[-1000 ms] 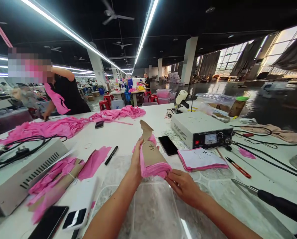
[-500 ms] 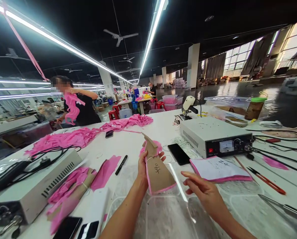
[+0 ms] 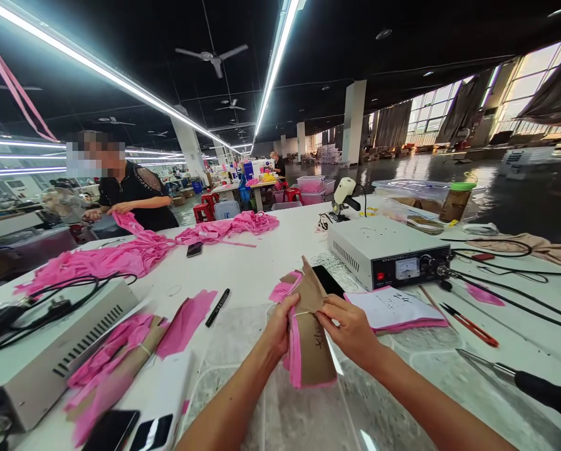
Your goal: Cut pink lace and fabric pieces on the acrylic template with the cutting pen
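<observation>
Head camera shows a banded bundle of brown card and pink fabric [image 3: 315, 354] held up over the near middle of the white table [image 3: 242, 269], between the two hands. Its long axis runs roughly near to far, the broad end near and the ragged, narrower end far. The left hand [image 3: 279, 327] grasps the bundle's left side around the pale band [image 3: 303, 312], thumb over the card. The right hand [image 3: 348, 326] pinches the opposite edge, level with that band; whether its fingertips hold the band or only card, I cannot tell. Both hands touch the bundle, so neither is nearer. Just beyond the right hand lies a black smartphone [image 3: 326, 280]; right of it, a marked white sheet [image 3: 393, 305] tops pink fabric.
</observation>
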`<state>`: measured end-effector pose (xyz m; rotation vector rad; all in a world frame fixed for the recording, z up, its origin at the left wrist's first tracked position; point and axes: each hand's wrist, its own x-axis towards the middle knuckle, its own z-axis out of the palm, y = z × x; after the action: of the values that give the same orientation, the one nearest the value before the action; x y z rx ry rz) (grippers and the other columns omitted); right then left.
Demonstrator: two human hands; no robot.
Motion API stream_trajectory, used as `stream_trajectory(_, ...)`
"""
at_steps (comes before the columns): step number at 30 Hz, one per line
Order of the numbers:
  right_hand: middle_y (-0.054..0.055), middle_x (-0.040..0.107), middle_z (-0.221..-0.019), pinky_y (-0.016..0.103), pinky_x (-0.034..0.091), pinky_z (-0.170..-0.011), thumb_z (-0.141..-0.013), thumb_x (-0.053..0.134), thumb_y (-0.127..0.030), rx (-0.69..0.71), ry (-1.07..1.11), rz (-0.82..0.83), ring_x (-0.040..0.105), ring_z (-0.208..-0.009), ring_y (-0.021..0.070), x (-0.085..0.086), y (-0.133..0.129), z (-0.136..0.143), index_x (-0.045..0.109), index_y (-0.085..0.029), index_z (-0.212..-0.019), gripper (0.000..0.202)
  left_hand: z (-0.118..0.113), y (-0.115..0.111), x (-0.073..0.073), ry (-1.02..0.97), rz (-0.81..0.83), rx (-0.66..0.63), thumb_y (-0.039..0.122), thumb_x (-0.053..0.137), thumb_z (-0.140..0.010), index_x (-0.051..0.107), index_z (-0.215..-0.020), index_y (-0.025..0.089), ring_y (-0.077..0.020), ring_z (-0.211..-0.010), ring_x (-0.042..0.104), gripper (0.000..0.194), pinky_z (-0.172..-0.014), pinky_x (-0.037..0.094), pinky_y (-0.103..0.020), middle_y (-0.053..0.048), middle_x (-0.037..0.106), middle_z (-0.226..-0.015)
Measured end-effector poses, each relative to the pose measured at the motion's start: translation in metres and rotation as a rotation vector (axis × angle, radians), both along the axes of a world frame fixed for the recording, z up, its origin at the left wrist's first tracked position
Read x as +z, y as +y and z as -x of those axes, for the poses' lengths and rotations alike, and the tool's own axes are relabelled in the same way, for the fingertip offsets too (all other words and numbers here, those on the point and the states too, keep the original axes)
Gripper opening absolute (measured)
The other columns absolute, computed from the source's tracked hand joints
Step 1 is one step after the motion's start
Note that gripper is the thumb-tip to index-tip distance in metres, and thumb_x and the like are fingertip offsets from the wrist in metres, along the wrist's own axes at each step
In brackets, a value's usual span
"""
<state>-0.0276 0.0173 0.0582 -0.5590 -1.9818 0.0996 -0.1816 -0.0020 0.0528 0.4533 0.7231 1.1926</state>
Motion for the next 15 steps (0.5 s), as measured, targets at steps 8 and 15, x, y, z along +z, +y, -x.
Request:
stream_trajectory(8, 0.005, 0.067, -0.081, 0.025, 0.050, -0.061, -0.093, 0.046, -0.020, 0.039, -0.108, 0.091, 0.063, -0.071, 0.0141, 0.005, -0.014, -0.019, 0.067, -0.020, -0.091, 0.020, -0.008, -0.001, 0.005, 0.131, -0.103, 0.305, 0.026, 0.075, -0.064, 0.066, -0.086, 0.011, -0.0224, -0.073, 0.068, 0.029, -0.072, 0.053, -0.032, -0.008, 0.071, -0.075)
stream_trajectory(15, 0.004, 0.060, -0.072, 0.026, 0.042, -0.056, -0.094, 0.039, -0.013, -0.041, -0.434, -0.142, 0.056, -0.064, 0.0149, -0.004, 0.000, 0.002, 0.062, -0.016, -0.077, 0.029, -0.017, -0.006, 0.000, 0.286, -0.150, 0.315, 0.025, 0.077, -0.066, 0.058, -0.063, 0.014, -0.0094, -0.048, 0.050, 0.022, -0.050, 0.039, -0.021, 0.003, 0.055, -0.053)
